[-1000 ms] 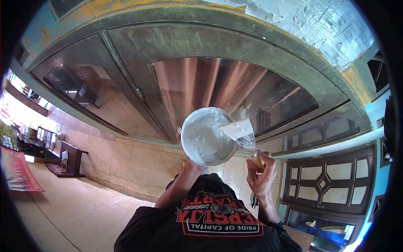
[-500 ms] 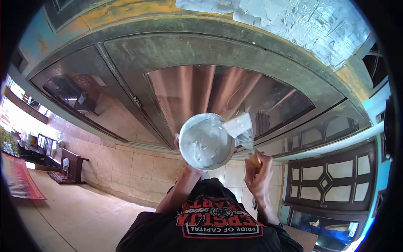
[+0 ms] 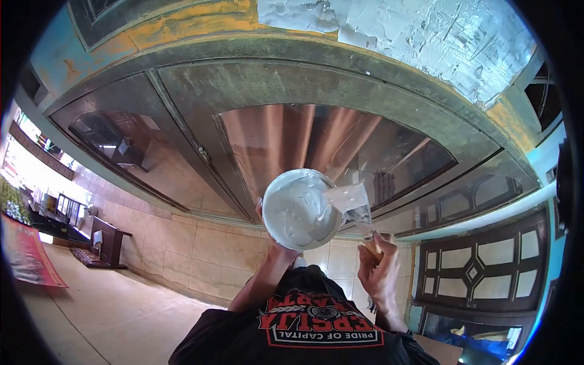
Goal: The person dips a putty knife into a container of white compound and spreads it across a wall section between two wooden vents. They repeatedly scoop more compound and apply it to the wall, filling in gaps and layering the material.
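Note:
My left hand (image 3: 281, 253) supports a round white bucket (image 3: 271, 232) from below and the side, with fingertips showing at its left edge. Smooth white putty (image 3: 295, 204) coats the inside of the bucket, with ridges and lumps on its surface. In my right hand (image 3: 378, 267) is a putty knife (image 3: 358, 214), gripped by its wooden handle. White material covers the front of the wide blade, which overlaps the right rim of the bucket. The underside of the bucket and most of my left palm are hidden.
Ahead stands a dark wooden door frame (image 3: 261, 85) with glass panes and a brownish curtain (image 3: 274, 137) behind. Above it, white putty (image 3: 426, 36) is spread over the wall beside orange-brown patches. A panelled door (image 3: 474, 264) is at right, a dark wooden stand (image 3: 108, 240) at left.
The putty knife has moved slightly down, its coated blade now lying flatter across the bucket's right rim. Bucket and both hands appear a little lower, and the view has shifted slightly.

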The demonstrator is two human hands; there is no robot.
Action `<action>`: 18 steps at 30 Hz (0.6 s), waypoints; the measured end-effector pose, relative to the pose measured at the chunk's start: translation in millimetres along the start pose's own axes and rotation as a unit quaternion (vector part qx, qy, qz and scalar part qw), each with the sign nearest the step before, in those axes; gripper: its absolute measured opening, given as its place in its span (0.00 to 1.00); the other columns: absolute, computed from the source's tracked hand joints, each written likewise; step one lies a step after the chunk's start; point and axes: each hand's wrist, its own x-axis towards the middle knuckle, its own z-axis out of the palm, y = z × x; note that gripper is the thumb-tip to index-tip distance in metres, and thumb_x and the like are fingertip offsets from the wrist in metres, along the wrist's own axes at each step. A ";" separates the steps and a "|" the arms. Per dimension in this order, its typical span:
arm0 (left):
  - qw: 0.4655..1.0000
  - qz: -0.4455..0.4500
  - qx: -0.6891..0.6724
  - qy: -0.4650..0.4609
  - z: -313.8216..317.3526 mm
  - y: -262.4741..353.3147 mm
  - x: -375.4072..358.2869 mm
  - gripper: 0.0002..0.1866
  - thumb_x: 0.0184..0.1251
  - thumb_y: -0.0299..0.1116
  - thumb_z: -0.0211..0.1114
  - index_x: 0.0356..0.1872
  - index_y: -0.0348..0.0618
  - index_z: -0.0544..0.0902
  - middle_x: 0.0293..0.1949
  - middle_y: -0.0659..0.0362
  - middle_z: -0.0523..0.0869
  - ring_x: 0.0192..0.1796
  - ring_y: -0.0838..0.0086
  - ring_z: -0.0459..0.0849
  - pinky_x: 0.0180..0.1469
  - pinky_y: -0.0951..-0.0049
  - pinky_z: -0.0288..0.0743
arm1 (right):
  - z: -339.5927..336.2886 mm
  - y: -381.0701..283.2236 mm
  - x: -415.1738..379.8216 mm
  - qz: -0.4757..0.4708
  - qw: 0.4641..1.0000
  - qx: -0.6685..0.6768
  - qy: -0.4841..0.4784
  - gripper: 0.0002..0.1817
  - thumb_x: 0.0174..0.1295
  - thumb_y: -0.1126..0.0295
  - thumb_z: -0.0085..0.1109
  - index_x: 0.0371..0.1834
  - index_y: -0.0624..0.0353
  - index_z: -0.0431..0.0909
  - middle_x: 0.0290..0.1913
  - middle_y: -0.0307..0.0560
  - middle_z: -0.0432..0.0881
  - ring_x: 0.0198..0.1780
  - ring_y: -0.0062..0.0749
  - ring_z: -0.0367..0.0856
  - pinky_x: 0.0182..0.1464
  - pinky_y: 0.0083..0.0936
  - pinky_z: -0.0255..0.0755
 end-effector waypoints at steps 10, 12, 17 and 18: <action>0.993 0.012 0.094 0.071 -12.8 1.7 6.6 0.43 0.64 0.74 0.45 0.66 0.49 0.73 0.62 0.54 0.78 0.60 0.55 0.78 0.60 0.48 0.75 | 18.7 15.5 -1.4 0.006 0.994 0.006 -0.107 0.26 0.58 0.87 0.60 0.58 0.60 0.64 0.44 0.58 0.80 0.35 0.52 0.85 0.33 0.40 0.80; 0.982 -0.055 0.014 -0.183 -26.0 3.9 12.9 0.51 0.59 0.77 0.51 0.73 0.46 0.64 0.69 0.47 0.70 0.68 0.47 0.71 0.66 0.38 0.69 | 12.0 9.4 -2.7 0.003 0.997 0.020 -0.079 0.26 0.58 0.87 0.60 0.58 0.60 0.64 0.44 0.58 0.80 0.35 0.52 0.85 0.32 0.39 0.80; 0.985 -0.058 0.030 -0.159 -25.0 0.5 10.8 0.51 0.59 0.77 0.51 0.73 0.47 0.64 0.70 0.47 0.70 0.68 0.46 0.70 0.66 0.37 0.69 | 17.1 12.0 -0.9 0.024 0.995 0.031 -0.096 0.24 0.60 0.85 0.60 0.57 0.61 0.64 0.44 0.60 0.79 0.35 0.54 0.84 0.31 0.39 0.79; 0.986 -0.058 0.034 -0.153 -23.5 -0.4 8.8 0.51 0.59 0.77 0.51 0.73 0.47 0.64 0.70 0.47 0.70 0.68 0.46 0.70 0.66 0.37 0.68 | 22.4 14.2 -3.5 0.038 0.990 0.005 -0.137 0.23 0.61 0.84 0.60 0.56 0.62 0.64 0.44 0.61 0.79 0.35 0.55 0.84 0.32 0.39 0.79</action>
